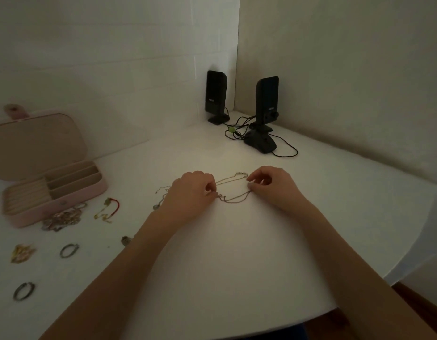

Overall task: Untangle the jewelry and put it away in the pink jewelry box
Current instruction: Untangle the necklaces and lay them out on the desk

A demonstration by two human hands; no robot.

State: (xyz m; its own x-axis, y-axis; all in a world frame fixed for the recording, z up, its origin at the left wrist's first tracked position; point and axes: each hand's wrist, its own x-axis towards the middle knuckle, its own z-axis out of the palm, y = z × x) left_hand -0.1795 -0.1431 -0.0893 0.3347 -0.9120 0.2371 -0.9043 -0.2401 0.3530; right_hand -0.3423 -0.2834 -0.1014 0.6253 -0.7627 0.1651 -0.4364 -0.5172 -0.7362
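Both hands pinch a thin chain [233,190] on the white table [237,253]. The left hand [190,192] grips it with curled fingers at a small knot near its fingertips; the right hand [271,186] pinches the strands between thumb and forefinger. The chain stretches between the hands, its long axis running left to right, in two loops, one bowing away from the person and one toward them. More chain trails out left of the left hand. Well to the left, the pink jewelry box [53,192] stands open, with loose bracelets [63,218] and rings [69,250] near it.
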